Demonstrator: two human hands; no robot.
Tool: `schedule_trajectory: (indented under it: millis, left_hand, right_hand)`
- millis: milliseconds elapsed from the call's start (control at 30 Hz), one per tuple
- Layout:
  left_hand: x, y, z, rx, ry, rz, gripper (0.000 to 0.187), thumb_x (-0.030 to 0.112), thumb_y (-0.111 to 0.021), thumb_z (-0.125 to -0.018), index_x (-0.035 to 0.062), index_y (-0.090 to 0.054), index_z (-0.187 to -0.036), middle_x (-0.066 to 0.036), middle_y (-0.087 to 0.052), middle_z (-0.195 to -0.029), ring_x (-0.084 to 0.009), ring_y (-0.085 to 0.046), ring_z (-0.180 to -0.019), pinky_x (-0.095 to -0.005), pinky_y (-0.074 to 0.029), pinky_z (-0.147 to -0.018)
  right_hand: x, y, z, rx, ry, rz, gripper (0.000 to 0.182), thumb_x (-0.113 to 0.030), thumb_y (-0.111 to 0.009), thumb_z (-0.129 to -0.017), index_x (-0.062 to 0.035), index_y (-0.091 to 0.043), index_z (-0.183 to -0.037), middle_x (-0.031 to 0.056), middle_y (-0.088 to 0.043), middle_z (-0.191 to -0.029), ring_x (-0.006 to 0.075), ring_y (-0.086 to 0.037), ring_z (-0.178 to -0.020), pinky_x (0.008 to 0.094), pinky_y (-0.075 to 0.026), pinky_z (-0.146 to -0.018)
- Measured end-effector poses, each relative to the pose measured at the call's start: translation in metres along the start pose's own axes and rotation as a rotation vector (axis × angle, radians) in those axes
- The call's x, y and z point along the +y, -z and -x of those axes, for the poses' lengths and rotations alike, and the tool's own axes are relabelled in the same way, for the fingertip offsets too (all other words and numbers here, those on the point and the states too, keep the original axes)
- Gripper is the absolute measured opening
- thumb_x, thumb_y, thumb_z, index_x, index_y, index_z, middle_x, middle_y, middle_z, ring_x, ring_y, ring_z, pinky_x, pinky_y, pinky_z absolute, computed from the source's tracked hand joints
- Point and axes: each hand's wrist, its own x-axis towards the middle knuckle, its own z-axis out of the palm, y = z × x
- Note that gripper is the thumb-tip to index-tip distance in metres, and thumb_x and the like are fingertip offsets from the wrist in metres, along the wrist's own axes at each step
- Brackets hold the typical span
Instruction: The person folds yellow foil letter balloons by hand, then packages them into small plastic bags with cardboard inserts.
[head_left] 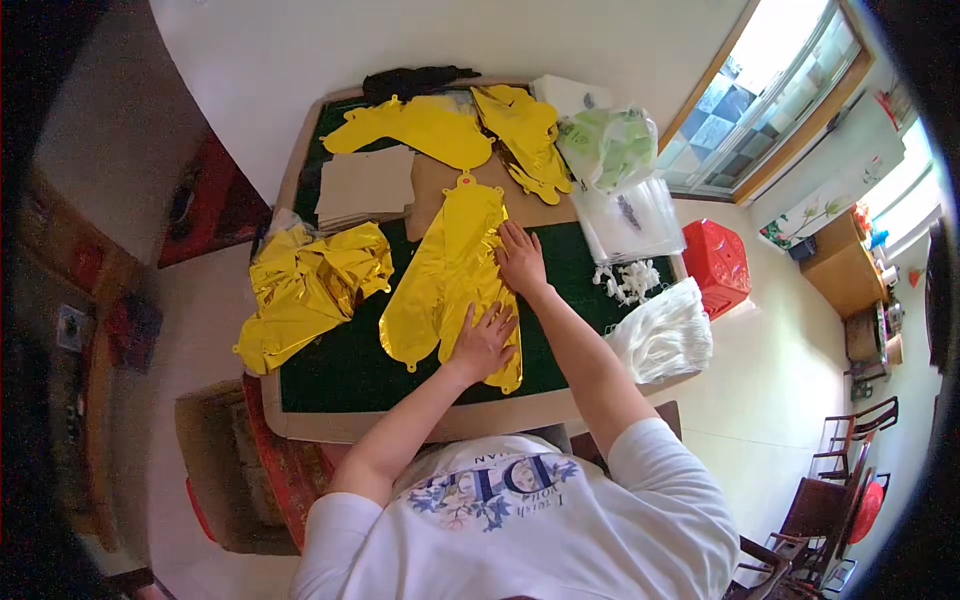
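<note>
My left hand (483,340) lies flat, grip spread, with the palm pressing down on the lower end of a long gold foil balloon (450,280). My right hand (520,258) is also opened out, fingers splayed, resting on the balloon's right edge further up; neither hand pinches anything. The balloon lies deflated and lengthwise on the dark green middle of the table (340,375), its top end with a small red dot reaching onto a brown cardboard sheet (430,185).

Just left of it sits a crumpled heap of gold foil (305,290), hanging over the table's edge. Above that is a stack of grey card sheets (365,185). At the far end, more flat gold balloons (450,130) overlap one another. To the right I see a clear bag with green pieces (610,145), a pile of clear sleeves (630,220), small white plastic bits (630,280) and a bundle of white straws (665,335). A red stool (715,265) stands on the floor beyond.
</note>
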Motion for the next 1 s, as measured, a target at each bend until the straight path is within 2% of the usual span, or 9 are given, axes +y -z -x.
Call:
schedule_trajectory:
  millis: [167,367,467,567,733,900,1000]
  left_hand:
    - [0.001,-0.009,0.003,0.059,0.015,0.031,0.055,0.041,-0.049,-0.091,0.0106,-0.044,-0.136,-0.009,-0.040,-0.143,-0.0275,-0.033,-0.135,-0.0575,-0.019,-0.109]
    - [0.002,-0.007,0.004,0.033,0.037,0.047,0.055,0.040,-0.048,-0.092,0.0113,-0.042,-0.138,-0.008,-0.036,-0.146,-0.0264,-0.028,-0.137,-0.0538,-0.017,-0.111]
    - [0.002,-0.007,0.005,0.020,0.041,0.048,0.056,0.040,-0.047,-0.092,0.0117,-0.039,-0.140,-0.008,-0.034,-0.147,-0.0260,-0.026,-0.138,-0.0535,-0.016,-0.112]
    - [0.002,-0.007,0.005,0.019,0.034,0.001,0.058,0.041,-0.048,-0.092,0.0125,-0.037,-0.141,-0.008,-0.035,-0.147,-0.0264,-0.028,-0.138,-0.0534,-0.017,-0.111]
    - [0.001,-0.007,0.006,0.125,0.005,0.083,0.058,0.038,-0.057,-0.087,0.0110,-0.041,-0.136,-0.008,-0.038,-0.144,-0.0282,-0.033,-0.134,-0.0565,-0.024,-0.106]
    - [-0.001,-0.010,0.006,0.167,-0.017,0.083,0.057,0.035,-0.060,-0.084,0.0102,-0.043,-0.133,-0.008,-0.039,-0.142,-0.0281,-0.035,-0.132,-0.0571,-0.027,-0.104]
    - [0.000,-0.009,0.006,0.161,-0.012,0.090,0.057,0.035,-0.061,-0.084,0.0102,-0.044,-0.132,-0.008,-0.039,-0.142,-0.0273,-0.035,-0.132,-0.0565,-0.028,-0.104]
  right_hand:
    - [-0.002,0.003,0.000,-0.013,0.006,0.019,0.048,-0.030,-0.044,-0.095,-0.0078,-0.043,-0.137,0.0101,-0.038,-0.145,0.0249,-0.030,-0.138,0.0503,-0.021,-0.111]
    - [-0.008,0.006,-0.001,-0.028,-0.033,0.018,0.048,-0.029,-0.044,-0.094,-0.0071,-0.042,-0.137,0.0096,-0.037,-0.146,0.0247,-0.028,-0.138,0.0530,-0.018,-0.111]
    - [-0.010,0.006,-0.002,-0.002,-0.037,0.067,0.048,-0.029,-0.045,-0.094,-0.0073,-0.041,-0.138,0.0100,-0.037,-0.146,0.0260,-0.030,-0.137,0.0552,-0.020,-0.110]
    - [-0.012,0.007,-0.008,-0.063,-0.096,0.111,0.048,-0.028,-0.043,-0.095,-0.0075,-0.040,-0.139,0.0092,-0.036,-0.147,0.0259,-0.028,-0.138,0.0569,-0.018,-0.110]
    - [-0.010,0.003,-0.021,-0.030,-0.122,0.194,0.047,-0.028,-0.040,-0.096,-0.0078,-0.040,-0.138,0.0083,-0.036,-0.146,0.0250,-0.029,-0.138,0.0572,-0.019,-0.110]
    - [-0.002,-0.006,-0.034,-0.008,-0.141,0.241,0.046,-0.027,-0.040,-0.096,-0.0089,-0.040,-0.138,0.0077,-0.037,-0.145,0.0243,-0.030,-0.137,0.0573,-0.020,-0.109]
    - [0.001,-0.009,-0.040,-0.049,-0.188,0.213,0.050,-0.030,-0.041,-0.095,-0.0085,-0.037,-0.140,0.0079,-0.033,-0.148,0.0251,-0.024,-0.140,0.0601,-0.016,-0.109]
